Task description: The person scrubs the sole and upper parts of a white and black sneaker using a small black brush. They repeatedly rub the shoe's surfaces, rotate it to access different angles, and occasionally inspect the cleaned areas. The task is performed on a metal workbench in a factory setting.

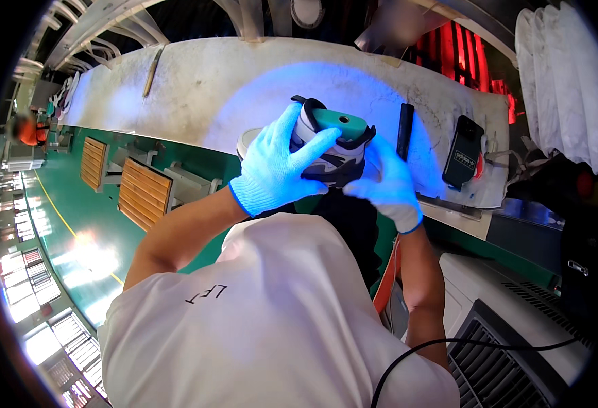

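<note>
A dark grey, white and black sneaker [340, 165] is held up at the near edge of the workbench, with a green shoe last [343, 123] in its opening. My left hand [276, 162], in a white knit glove lit blue, wraps round its left side, fingers spread over the collar and upper. At the sneaker's right side is my right hand [388, 185], gloved alike and curved toward the upper. Motion smears its fingers, so whether it grips or only touches the shoe cannot be told. A pale rounded piece [247, 143] shows behind my left hand; its link to the sneaker is unclear.
On the stained workbench [197, 95] lie a black bar [405, 132], a phone in a dark case [463, 151] and a thin tool [152, 72]. White ribbed ducting [565, 88] hangs at right. A grey machine with a grille [496, 353] and black cable stand right. Wooden-slatted platforms [144, 193] stand left.
</note>
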`<state>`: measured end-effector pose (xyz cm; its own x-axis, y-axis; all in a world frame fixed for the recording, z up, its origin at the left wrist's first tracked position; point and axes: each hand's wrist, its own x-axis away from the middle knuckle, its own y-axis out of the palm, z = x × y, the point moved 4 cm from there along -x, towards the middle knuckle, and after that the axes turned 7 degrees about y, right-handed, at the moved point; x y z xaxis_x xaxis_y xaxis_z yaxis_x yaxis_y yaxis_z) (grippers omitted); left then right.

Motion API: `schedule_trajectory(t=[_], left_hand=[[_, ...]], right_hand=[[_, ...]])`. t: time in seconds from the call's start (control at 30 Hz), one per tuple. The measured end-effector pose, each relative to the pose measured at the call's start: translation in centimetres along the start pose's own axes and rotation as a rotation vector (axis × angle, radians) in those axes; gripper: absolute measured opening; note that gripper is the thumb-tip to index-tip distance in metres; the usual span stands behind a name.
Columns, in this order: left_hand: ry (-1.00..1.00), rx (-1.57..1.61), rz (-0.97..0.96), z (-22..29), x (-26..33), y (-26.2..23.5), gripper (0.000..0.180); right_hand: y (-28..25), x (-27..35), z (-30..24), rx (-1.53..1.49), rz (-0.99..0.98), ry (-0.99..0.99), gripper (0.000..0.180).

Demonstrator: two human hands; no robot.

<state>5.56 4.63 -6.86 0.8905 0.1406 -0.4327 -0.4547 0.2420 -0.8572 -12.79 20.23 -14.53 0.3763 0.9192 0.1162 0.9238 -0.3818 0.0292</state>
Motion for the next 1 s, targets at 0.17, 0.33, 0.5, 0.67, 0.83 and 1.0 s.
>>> schedule_trajectory(t=[0.17, 0.33, 0.5, 0.67, 0.83, 1.0], left_hand=[[0.037, 0.012, 0.026, -0.2, -0.1, 0.2, 0.115], [0.013, 0.029, -0.006, -0.6, -0.1, 0.5, 0.114], [0.015, 0.085, -0.018, -1.1, -1.0, 0.3, 0.112], [-0.044, 0.071, -0.057, -1.2, -0.8, 0.7, 0.109], [-0.169, 0.084, -0.154, -2.1, -3.3, -0.4, 0.122], [-0.339, 0.225, -0.295, -5.1, -5.8, -0.7, 0.129]], right_hand=[[0.8, -0.9, -0.5, 0.339, 0.070, -0.059, 0.070], [-0.1, -2.1, -1.5, 0.437, -0.024, 0.080, 0.060], [-1.6, -4.0, -2.8, 0.420, -0.361, 0.146, 0.063], [-0.7, -4.1, -2.7, -0.032, -0.262, 0.366, 0.063], [-0.3, -4.7, -0.2, -0.068, -0.061, 0.207, 0.055], [-0.4, -4.4, -0.4, 0.023, 0.406, -0.006, 0.066]])
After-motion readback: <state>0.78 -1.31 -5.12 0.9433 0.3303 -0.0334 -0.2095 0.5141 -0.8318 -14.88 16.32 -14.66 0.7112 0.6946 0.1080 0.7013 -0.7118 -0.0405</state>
